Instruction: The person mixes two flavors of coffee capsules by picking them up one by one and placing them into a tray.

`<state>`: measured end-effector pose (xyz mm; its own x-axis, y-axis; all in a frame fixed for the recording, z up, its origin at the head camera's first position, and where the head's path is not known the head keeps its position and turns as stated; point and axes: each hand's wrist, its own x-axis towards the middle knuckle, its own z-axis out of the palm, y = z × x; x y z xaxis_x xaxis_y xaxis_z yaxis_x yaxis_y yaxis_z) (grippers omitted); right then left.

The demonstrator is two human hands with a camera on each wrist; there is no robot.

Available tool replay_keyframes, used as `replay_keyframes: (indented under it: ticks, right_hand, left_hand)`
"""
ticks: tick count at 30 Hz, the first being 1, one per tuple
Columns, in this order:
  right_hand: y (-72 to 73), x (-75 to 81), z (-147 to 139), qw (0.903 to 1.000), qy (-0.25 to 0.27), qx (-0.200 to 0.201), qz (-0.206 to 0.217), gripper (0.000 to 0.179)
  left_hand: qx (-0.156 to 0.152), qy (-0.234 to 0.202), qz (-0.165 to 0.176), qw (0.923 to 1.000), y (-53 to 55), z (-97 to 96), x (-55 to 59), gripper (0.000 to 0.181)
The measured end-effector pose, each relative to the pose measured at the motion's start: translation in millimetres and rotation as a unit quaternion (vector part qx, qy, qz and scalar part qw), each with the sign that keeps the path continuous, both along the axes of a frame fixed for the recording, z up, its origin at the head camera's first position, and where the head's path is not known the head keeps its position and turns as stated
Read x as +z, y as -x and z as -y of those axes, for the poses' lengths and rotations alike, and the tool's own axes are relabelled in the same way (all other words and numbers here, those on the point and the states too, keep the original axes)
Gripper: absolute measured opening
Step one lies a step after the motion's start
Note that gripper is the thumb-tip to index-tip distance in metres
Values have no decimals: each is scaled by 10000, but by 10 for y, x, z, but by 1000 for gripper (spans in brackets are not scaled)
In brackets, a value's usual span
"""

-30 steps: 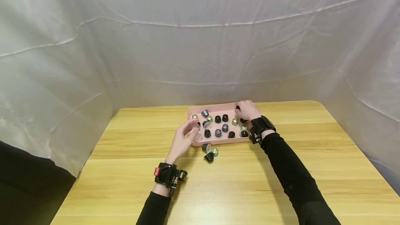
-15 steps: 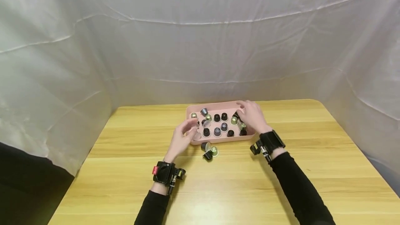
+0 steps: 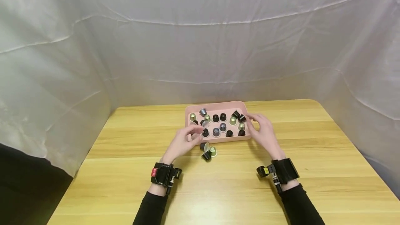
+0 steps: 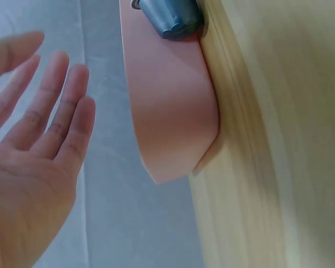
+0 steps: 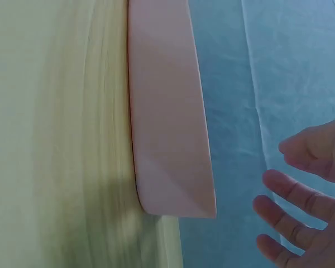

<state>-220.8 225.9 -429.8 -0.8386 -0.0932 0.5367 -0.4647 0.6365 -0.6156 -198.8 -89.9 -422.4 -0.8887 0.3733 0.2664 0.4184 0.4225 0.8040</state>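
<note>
A pink tray [image 3: 215, 107] holds several coffee capsules in black, green and blue-grey. My left hand [image 3: 181, 143] hovers over the tray's front left corner, fingers relaxed and apart with nothing in them, as the left wrist view confirms for that hand [image 4: 44, 145]. At the tray's right end is my right hand [image 3: 264, 133], its fingers spread and holding nothing; the right wrist view shows this hand [image 5: 307, 206] apart from the tray wall [image 5: 167, 111]. Nearest its fingertips in the head view lies a tipped black capsule [image 3: 242, 118], beside another tipped black capsule [image 3: 235, 114].
On the wooden table [image 3: 231, 186], just in front of the tray, lie a dark capsule [image 3: 203, 147], a black capsule [image 3: 206, 155] and a green capsule [image 3: 213, 151]. A pale cloth [image 3: 200, 51] hangs behind the table and along both sides.
My right hand has let go of a black capsule in the tray's right back area and drawn back to the right and nearer. My left hand has shifted slightly toward me.
</note>
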Motion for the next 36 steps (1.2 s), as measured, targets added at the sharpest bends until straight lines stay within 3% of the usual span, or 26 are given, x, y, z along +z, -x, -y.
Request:
replay_keyframes:
  ticks: [4,7,11,16,21,28,36]
  right_hand:
    - [-40,3,-23,9998,169,-46,-67,32]
    - [-63,25,-35,9997,244,-65,-54,33]
    - [-77,50,-47,9994,339,-80,-30,34]
    - [-77,45,-60,9990,423,-52,-154,34]
    - [-72,29,-67,9988,377,-14,-301,33]
    - [-89,59,-61,9991,390,-4,-177,34]
    - [-84,62,-66,9992,330,19,-220,33]
  left_hand:
    - [-434,132,-67,9989,-22,-15,16,36]
    - [-797,227,103,9965,-49,-31,41,37]
    - [-1166,714,315,9901,-95,-44,94,38]
    - [-1406,1377,165,9803,-141,-60,145,37]
    - [-1378,1769,59,9745,-170,-73,130,32]
    - [-1225,2276,-165,9659,-204,-134,108,31]
    - [-1117,2498,-138,9617,-190,-164,70,30]
